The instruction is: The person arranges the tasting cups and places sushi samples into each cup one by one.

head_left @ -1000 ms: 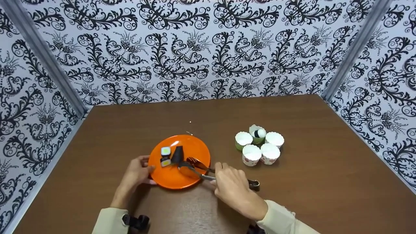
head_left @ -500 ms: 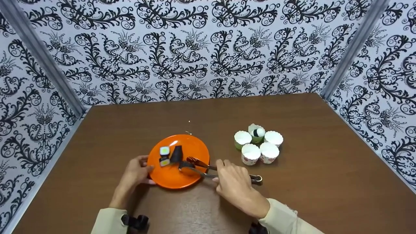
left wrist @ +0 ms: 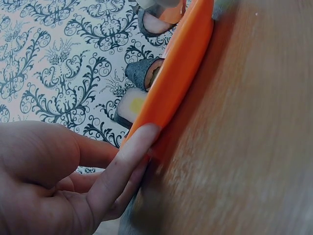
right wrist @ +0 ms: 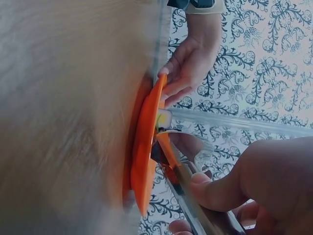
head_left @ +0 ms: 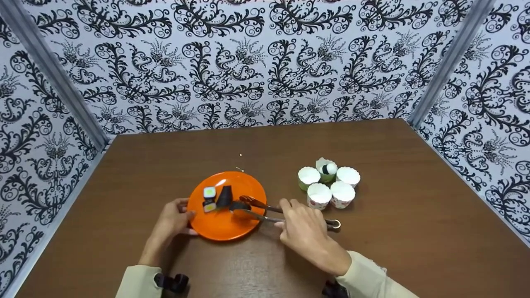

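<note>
Back wall (head_left: 265,62), left wall (head_left: 29,178) and right wall (head_left: 492,124): white covering, black scrolling floral pattern. Grey strips (head_left: 56,74) down both back corners. Brown wood-grain tabletop (head_left: 265,142) reaching back wall. Soft pale sheen (head_left: 248,265) near front. Light fairly even across walls.

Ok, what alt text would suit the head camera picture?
A person's right hand holds tongs with a dark piece between their ends, over an orange plate that the left hand grips. Other sushi-like pieces lie on the plate; five paper cups stand to the right on a brown table.
</note>
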### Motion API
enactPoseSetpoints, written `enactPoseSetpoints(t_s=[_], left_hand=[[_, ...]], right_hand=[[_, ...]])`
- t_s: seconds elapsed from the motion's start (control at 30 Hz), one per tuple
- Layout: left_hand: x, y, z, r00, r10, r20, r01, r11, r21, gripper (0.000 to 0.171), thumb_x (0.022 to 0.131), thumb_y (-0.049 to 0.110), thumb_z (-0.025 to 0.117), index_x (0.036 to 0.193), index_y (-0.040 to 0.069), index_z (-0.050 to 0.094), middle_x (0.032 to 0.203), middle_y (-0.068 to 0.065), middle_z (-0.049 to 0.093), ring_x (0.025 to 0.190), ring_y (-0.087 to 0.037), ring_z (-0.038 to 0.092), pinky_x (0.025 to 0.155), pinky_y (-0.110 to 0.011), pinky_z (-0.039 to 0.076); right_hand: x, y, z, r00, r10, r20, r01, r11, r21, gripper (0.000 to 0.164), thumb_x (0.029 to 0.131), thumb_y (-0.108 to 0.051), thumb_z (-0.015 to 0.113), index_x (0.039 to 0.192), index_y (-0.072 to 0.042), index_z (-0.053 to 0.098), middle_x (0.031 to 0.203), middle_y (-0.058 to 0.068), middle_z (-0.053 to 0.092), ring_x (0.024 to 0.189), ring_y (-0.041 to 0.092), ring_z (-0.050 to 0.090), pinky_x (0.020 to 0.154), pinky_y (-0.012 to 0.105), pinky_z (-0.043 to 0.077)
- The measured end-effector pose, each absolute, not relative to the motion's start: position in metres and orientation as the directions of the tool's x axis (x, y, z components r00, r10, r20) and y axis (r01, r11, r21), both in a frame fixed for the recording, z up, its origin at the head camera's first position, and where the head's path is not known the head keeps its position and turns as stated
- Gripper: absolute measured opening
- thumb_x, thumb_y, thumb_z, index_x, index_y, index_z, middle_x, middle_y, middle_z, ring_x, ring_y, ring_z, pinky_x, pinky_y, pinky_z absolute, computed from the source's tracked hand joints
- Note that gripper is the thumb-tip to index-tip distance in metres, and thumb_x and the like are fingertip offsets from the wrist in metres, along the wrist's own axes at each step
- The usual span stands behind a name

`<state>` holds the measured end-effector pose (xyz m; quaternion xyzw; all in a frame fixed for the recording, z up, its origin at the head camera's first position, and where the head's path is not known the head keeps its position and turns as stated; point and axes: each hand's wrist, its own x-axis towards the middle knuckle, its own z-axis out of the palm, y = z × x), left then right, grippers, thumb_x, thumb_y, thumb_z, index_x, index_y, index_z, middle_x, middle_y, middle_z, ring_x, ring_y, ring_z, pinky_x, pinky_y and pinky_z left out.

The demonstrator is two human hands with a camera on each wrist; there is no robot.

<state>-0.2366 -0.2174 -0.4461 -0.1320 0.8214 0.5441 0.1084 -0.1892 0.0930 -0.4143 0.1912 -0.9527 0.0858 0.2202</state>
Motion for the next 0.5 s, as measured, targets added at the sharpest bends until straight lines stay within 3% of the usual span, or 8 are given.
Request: enactPoseSetpoints(t_s=[0.5], left_hand=[[-0.236,-0.218,-0.447,-0.947,-0.083,-0.310,-0.320,0.331,0.888,0.051,0.100,-0.001,0.054,0.148,-0.007,0.037,0.130,-0.031,0.050,0.073,-0.018,0.068,0.059,-0.035,0.064]], right_hand=[[-0.192,0.111,-0.410,-0.819,-0.283,0.499,-0.378,0.920,-0.099,0.033,0.073,-0.024,0.085,0.094,-0.012,0.063,0.073,0.002,0.060,0.058,0.025,0.061,0.044,0.036,0.046]])
